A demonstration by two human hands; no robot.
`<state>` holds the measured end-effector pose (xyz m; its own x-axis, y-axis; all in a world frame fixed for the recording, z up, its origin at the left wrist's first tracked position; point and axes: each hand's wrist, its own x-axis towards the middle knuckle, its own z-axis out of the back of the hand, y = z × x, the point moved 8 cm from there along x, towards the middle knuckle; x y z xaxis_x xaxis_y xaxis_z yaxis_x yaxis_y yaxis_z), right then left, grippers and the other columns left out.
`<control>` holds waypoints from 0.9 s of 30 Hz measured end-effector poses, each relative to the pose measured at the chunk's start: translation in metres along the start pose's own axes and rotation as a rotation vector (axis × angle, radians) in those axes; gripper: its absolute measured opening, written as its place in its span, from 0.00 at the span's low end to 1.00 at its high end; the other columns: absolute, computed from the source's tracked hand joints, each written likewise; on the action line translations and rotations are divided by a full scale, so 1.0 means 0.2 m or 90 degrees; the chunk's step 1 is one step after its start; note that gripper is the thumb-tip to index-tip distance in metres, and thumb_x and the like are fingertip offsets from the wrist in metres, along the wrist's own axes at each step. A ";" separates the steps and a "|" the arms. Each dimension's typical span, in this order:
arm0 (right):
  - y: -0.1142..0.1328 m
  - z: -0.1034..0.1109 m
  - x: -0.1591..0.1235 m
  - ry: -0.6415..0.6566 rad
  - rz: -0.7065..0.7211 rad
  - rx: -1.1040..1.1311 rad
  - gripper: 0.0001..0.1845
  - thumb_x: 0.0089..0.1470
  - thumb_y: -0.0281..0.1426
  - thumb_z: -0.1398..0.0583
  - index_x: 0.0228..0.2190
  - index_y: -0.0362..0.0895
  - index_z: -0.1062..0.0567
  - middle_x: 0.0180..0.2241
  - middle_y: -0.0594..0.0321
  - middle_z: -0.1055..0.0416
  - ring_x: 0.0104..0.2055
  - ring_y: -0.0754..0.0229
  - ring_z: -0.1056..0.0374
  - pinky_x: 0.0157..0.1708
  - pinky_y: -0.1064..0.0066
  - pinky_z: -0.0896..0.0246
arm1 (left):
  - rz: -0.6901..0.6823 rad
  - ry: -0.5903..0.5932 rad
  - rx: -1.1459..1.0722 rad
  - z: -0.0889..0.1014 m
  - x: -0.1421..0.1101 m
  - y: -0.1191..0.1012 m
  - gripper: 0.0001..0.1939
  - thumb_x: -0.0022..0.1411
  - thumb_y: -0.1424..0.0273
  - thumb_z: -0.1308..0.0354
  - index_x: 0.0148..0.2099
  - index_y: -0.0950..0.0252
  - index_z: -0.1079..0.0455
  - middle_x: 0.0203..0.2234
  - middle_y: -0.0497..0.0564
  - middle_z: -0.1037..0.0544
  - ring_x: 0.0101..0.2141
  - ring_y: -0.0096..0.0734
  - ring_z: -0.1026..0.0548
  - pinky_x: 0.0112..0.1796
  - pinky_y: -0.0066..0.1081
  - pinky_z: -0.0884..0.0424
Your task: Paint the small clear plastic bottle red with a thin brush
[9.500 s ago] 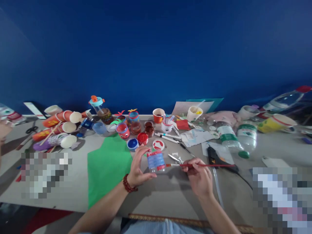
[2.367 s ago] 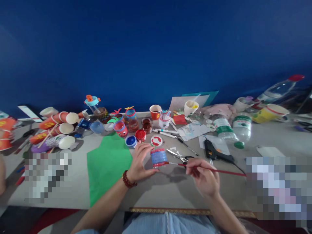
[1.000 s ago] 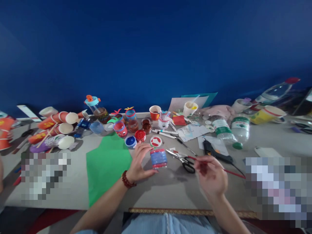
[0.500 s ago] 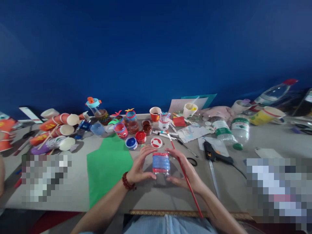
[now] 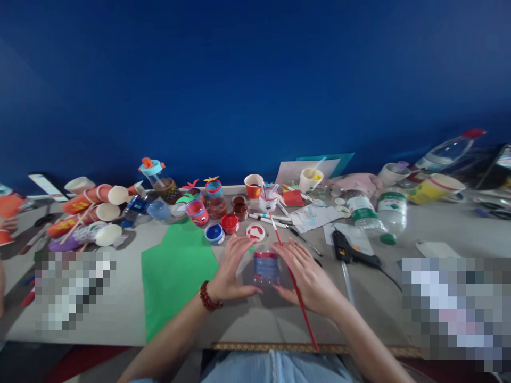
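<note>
Fingers curved and side by side, thumb set apart, the left hand [image 5: 232, 268] cups one side of a small clear plastic container [image 5: 266, 268], banded blue with red; I cannot tell how firmly its fingertips press. The right hand [image 5: 306, 271] mirrors that curve on the other side, and a thin paintbrush [image 5: 301, 309] (glossy red handle, slanting towards the table edge) is caught against its fingers. Round beads ring the left wrist in a bracelet [image 5: 208, 296]. Beyond the fingers lies a flat round lid [image 5: 255, 231] smeared red, near squat tubs of blue paint [image 5: 214, 233] and red paint [image 5: 230, 224]. Further out: a matte green sheet [image 5: 175, 279], a black glue gun [image 5: 353, 250], ribbed clear bottles [image 5: 362, 208] and a smooth blue wall [image 5: 255, 96].
</note>
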<state>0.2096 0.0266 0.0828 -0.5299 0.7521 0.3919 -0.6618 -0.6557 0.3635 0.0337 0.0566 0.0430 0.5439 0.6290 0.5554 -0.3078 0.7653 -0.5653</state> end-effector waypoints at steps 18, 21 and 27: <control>-0.05 0.05 -0.04 -0.056 -0.014 0.021 0.45 0.62 0.42 0.35 0.73 0.46 0.46 0.64 0.44 0.30 0.66 0.35 0.35 0.62 0.42 0.36 | 0.025 0.004 0.103 -0.01 0.00 -0.02 0.46 0.56 0.44 0.33 0.69 0.60 0.40 0.55 0.62 0.24 0.57 0.55 0.29 0.66 0.64 0.49; -0.10 0.13 -0.06 -0.147 -0.068 0.137 0.28 0.69 0.33 0.45 0.68 0.53 0.36 0.55 0.54 0.22 0.56 0.46 0.26 0.56 0.52 0.31 | 0.017 0.001 0.093 0.00 0.00 -0.02 0.47 0.55 0.43 0.33 0.69 0.60 0.40 0.54 0.61 0.23 0.56 0.55 0.28 0.65 0.63 0.46; -0.19 0.20 0.09 -0.212 -0.162 0.448 0.19 0.67 0.35 0.47 0.51 0.49 0.19 0.33 0.63 0.26 0.26 0.61 0.32 0.30 0.67 0.33 | -0.092 -0.091 0.020 0.06 -0.02 -0.11 0.49 0.53 0.40 0.33 0.67 0.62 0.38 0.49 0.62 0.22 0.51 0.53 0.25 0.61 0.61 0.37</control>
<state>0.2467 0.0613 0.1102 -0.1490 0.8971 0.4158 -0.1942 -0.4389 0.8773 0.0292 0.0386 0.0602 0.4688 0.5239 0.7112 -0.2608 0.8513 -0.4552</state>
